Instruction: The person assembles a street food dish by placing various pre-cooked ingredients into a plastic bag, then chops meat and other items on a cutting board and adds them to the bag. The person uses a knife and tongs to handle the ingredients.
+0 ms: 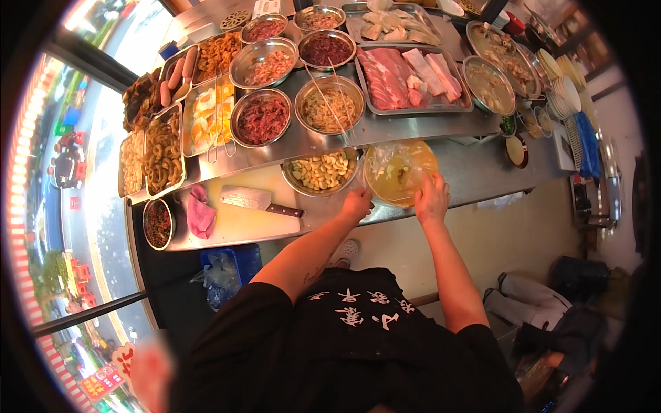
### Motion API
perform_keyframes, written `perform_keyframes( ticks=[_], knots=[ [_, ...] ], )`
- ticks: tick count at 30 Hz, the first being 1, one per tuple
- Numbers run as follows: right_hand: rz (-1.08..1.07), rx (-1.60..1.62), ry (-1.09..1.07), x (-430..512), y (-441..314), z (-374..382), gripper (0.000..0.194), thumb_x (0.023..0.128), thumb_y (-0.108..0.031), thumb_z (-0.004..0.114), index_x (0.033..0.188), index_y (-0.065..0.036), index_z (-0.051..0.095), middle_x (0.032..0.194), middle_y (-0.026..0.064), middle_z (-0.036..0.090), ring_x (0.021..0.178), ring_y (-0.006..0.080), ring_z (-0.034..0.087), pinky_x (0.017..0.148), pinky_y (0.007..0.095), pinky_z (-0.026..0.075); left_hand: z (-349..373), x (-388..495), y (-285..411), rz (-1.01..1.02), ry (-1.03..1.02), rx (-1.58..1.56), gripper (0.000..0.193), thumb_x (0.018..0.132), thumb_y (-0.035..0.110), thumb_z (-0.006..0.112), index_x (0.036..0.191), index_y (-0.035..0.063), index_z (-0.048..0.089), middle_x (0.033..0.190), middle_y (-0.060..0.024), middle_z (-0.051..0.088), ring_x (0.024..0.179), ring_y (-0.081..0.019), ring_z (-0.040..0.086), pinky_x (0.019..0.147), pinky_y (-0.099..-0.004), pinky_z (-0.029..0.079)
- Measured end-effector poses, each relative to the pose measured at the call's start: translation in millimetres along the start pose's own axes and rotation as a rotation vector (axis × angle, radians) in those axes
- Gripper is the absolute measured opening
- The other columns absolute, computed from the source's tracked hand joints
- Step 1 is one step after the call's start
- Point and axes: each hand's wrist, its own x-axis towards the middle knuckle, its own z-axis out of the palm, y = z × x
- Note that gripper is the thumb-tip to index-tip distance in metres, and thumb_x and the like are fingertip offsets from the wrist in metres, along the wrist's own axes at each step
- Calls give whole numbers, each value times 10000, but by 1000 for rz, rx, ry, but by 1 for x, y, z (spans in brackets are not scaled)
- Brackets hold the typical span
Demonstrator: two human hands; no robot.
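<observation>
A round yellow basin stands at the counter's front edge, with clear plastic film and a few pale pieces inside. My right hand reaches over its right rim, fingertips at the film; whether they grip it is unclear. At the basin's left side my left hand has curled fingers, and a small dark spot shows at them that I cannot make out. Just beyond the left hand sits a steel bowl of peeled garlic cloves. A cleaver lies on the pale cutting board, its handle pointing right.
A raised steel shelf bears bowls of sliced meat and a tray of raw pork. A pink cloth and a spice bowl lie left. Below is a blue bin. Another person is behind, lower right.
</observation>
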Motion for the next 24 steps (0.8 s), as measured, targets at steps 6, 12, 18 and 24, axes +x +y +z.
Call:
perform_keyframes(
  ticks=[6, 12, 18, 24],
  knots=[
    [139, 260, -358, 17, 31, 44, 612, 860, -127, 718, 1431, -68, 505, 1472, 220, 461, 1302, 451, 509, 1091, 475, 463, 0, 20, -3, 309, 177, 536, 341, 964, 316, 598, 1051, 10, 721, 1008, -233, 736, 912, -399, 713, 836, -499, 570],
    [38, 229, -416, 9, 42, 44, 616, 911, -159, 665, 1482, -73, 450, 1554, 193, 431, 1328, 418, 515, 1072, 483, 472, -7, -23, 17, 318, 252, 468, 311, 897, 264, 683, 1044, -6, 638, 1026, -258, 718, 1000, -434, 690, 874, -521, 549],
    [88, 194, -72, 5, 8, -9, 438, 953, -133, 600, 1383, -81, 536, 1435, 172, 542, 1158, 413, 628, 938, 491, 536, -113, -112, 3, 477, 95, 275, 264, 948, 275, 694, 1013, 20, 670, 885, -161, 719, 820, -310, 699, 763, -413, 556],
    [-304, 533, -518, -34, -126, -3, 304, 918, -118, 621, 1218, -84, 654, 1072, 176, 692, 1001, 403, 668, 865, 468, 550, -271, -211, -6, 298, 504, 18, 355, 1055, 319, 603, 880, 19, 676, 758, -70, 684, 651, -152, 607, 619, -328, 507]
  ],
)
